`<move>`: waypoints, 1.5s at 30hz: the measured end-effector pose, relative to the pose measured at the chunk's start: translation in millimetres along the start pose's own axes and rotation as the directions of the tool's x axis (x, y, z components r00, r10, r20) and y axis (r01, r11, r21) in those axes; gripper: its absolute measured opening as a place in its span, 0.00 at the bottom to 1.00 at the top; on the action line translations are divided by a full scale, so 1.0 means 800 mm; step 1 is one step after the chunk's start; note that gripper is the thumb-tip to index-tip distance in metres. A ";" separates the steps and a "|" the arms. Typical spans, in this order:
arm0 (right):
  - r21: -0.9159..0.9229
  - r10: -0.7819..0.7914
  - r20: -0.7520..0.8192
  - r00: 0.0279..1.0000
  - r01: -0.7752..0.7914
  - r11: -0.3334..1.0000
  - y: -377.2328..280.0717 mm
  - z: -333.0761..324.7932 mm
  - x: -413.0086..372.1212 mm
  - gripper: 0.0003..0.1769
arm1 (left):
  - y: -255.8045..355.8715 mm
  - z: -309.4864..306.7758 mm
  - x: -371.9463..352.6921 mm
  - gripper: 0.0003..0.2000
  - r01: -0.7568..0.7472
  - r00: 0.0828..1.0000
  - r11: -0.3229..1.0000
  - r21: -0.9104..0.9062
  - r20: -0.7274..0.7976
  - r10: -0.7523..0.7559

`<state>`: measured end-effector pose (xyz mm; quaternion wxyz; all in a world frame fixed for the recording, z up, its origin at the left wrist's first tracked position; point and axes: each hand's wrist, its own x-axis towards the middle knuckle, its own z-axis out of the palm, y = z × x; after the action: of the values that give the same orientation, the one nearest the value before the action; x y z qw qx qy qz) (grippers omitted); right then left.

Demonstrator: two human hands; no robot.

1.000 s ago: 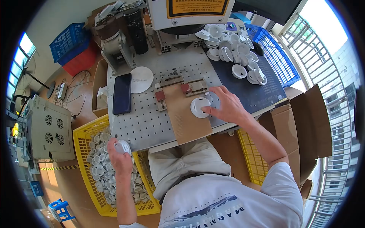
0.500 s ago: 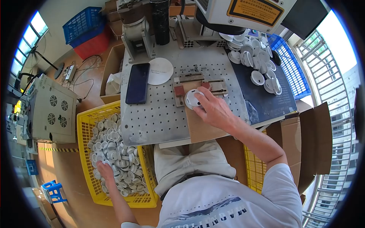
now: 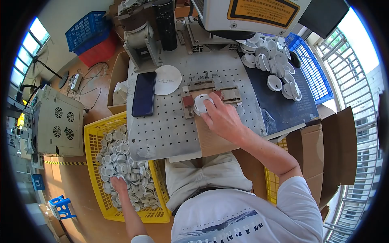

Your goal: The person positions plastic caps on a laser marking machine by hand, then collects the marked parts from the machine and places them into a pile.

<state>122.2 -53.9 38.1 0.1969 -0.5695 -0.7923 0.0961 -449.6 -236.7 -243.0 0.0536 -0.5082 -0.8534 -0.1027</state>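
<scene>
Right hand [image 3: 222, 118] clasps the smooth round white cap [image 3: 200, 103] on the perforated table [image 3: 162, 125]. Left hand [image 3: 118, 183] sits in the yellow basket [image 3: 91, 139]; I can't tell its grip.

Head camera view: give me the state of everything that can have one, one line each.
Right hand, fingers closed on the white cap.
White cap, lying flat, pushed against the jig.
Left hand, down among the white parts in the yellow crate; grip unclear.
Yellow crate, well filled with white parts.
Phone, lying flat, screen dark.
Cardboard box, open, flaps up.
</scene>
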 end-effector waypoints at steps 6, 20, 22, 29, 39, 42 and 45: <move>0.058 -0.036 0.070 0.997 0.032 0.998 0.009 -0.016 0.015 0.23 | 0.029 -0.029 0.010 0.07 0.039 0.987 0.999 -0.031 0.154 -0.034; -0.019 -0.034 -0.008 0.999 0.034 0.999 0.011 0.012 0.025 0.22 | 0.191 -0.184 0.067 0.13 -0.122 0.976 0.928 -0.351 -0.211 0.049; 0.042 -0.067 -0.103 0.992 0.071 0.997 0.019 0.006 0.014 0.22 | 0.275 -0.232 0.072 0.14 -0.205 0.969 0.852 -0.482 -0.221 0.109; -0.066 0.233 -0.499 0.835 -0.305 0.950 0.155 -0.065 -0.036 0.19 | 0.417 -0.235 0.062 0.11 -0.499 0.849 0.587 -0.637 -0.226 0.477; 0.035 0.248 -0.408 0.879 -0.256 0.966 0.194 -0.109 -0.070 0.08 | 0.422 -0.228 0.062 0.11 -0.441 0.870 0.628 -0.641 -0.134 0.474; 0.877 0.568 0.273 0.776 -0.444 0.184 0.149 -0.112 -0.077 0.15 | 0.453 -0.239 0.059 0.12 -0.497 0.833 0.574 -0.651 -0.174 0.525; 0.796 0.568 0.446 0.691 -0.597 0.100 0.168 -0.086 -0.082 0.14 | 0.529 -0.254 0.059 0.10 -0.584 0.758 0.463 -0.667 -0.244 0.605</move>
<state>285.3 -75.4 36.2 0.4075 -0.6252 -0.3143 0.5868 -102.8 -47.6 15.4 -0.1254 -0.7530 -0.5146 -0.3903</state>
